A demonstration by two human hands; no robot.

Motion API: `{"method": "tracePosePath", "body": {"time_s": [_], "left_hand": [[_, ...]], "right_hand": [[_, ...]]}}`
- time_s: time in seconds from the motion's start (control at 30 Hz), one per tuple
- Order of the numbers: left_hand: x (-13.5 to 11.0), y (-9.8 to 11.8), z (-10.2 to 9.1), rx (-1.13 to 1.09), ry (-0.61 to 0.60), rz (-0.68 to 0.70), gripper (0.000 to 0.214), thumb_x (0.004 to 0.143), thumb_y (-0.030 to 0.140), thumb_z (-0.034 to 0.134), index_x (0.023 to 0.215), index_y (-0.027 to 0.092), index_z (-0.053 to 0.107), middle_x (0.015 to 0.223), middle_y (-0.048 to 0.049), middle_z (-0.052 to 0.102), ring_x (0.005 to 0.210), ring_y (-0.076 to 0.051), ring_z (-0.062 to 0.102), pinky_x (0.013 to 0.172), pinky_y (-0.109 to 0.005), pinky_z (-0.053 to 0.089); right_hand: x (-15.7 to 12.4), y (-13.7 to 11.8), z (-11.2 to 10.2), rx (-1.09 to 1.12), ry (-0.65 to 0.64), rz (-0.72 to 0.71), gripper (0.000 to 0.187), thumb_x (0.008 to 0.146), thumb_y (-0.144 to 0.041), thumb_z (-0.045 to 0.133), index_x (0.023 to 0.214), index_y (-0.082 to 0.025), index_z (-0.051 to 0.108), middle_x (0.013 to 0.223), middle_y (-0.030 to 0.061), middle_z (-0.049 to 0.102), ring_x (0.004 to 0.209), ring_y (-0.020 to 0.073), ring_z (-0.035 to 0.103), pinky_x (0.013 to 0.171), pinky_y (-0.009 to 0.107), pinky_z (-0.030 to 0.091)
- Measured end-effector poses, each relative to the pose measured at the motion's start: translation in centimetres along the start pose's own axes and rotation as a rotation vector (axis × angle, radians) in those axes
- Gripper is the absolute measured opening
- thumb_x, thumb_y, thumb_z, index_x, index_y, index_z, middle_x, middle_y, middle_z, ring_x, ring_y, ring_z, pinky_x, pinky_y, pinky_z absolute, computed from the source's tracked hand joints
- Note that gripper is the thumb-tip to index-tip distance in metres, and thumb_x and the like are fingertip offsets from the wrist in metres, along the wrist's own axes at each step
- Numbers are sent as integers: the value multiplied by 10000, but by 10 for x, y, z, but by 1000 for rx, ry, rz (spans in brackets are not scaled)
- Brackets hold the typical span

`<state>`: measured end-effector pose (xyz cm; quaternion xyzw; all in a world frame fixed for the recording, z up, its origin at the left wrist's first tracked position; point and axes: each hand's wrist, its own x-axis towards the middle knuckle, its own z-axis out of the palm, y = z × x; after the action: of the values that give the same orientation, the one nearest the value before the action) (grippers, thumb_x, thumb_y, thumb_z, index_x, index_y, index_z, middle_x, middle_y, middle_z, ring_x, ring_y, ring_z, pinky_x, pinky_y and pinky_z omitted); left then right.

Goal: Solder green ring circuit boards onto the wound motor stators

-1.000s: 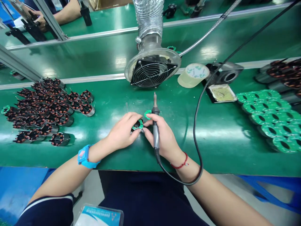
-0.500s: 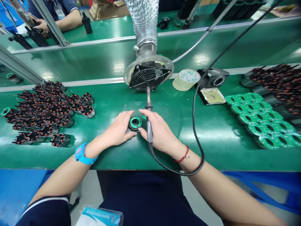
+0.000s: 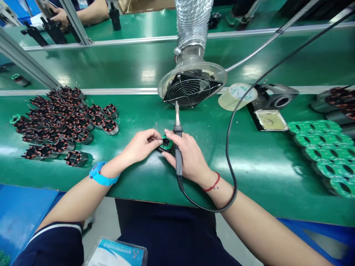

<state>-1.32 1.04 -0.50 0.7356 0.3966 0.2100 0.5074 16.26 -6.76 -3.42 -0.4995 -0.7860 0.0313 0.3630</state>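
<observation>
A motor stator with a round green circuit board [image 3: 166, 143] on top stands on the bench between my hands. My left hand [image 3: 142, 146] is closed, its thumb and forefinger pinched together at the left edge of the board; anything between the fingertips is too small to make out. A soldering iron [image 3: 179, 159] is held in my right hand [image 3: 191, 157], its tip pointing away from me toward the fan. The thumb and forefinger of that hand also rest around the right side of the stator.
Several stators with copper windings [image 3: 63, 122] stand at left. A fume extractor fan [image 3: 191, 90] hangs ahead. Beyond it are a tape roll [image 3: 238, 96] and a soldering iron stand with a sponge [image 3: 270, 120]. Green circuit board panels [image 3: 321, 151] lie at right. The iron's cable [image 3: 229, 147] loops over my right forearm.
My left hand has gone from stretched fingers beside the stator to a pinch at the board's edge. My right hand keeps the soldering iron. The view has shifted, moving the bench items rightward.
</observation>
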Motion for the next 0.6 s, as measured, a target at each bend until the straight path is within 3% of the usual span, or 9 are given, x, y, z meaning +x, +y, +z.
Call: {"method": "tracePosePath", "body": {"time_s": [0.1,0.23,0.33,0.47,0.6], "left_hand": [[3,-4,3,-138,-3,-58,139,785,276,605,750,147,568,692,22,561,624,-95,475,604,-233,372],[3,-4,1,-187,-23,-110,146,778,287,591,737,154,550,637,40,507,584,-88,438,570,-231,344],[2,-2,2,-76,-2,-108,118,797,263,545,735,164,527,632,44,492,585,-92,429,568,-236,340],[1,-6,1,83,20,-91,133,851,280,484,762,182,493,650,35,517,606,-109,468,572,-248,356],[2,-15,-1,77,-14,-117,127,871,280,457,780,192,467,662,21,579,622,-124,543,580,-255,401]], "right_hand": [[0,-2,-3,13,9,-64,498,907,-242,574,1372,-232,396,1240,117,648,1120,280,572,886,451,478],[1,-2,-5,14,34,-40,382,908,-198,550,1284,-206,485,1052,94,712,931,240,636,826,417,490],[2,-3,-8,47,59,-39,367,927,-160,514,1289,-207,479,982,58,739,846,202,666,839,396,502],[-2,-3,-15,159,152,147,323,956,-264,525,1276,-223,516,929,43,750,888,199,704,839,368,544],[-14,3,-16,371,244,331,280,946,-393,531,1164,-232,600,842,33,735,740,196,716,736,367,590]]}}
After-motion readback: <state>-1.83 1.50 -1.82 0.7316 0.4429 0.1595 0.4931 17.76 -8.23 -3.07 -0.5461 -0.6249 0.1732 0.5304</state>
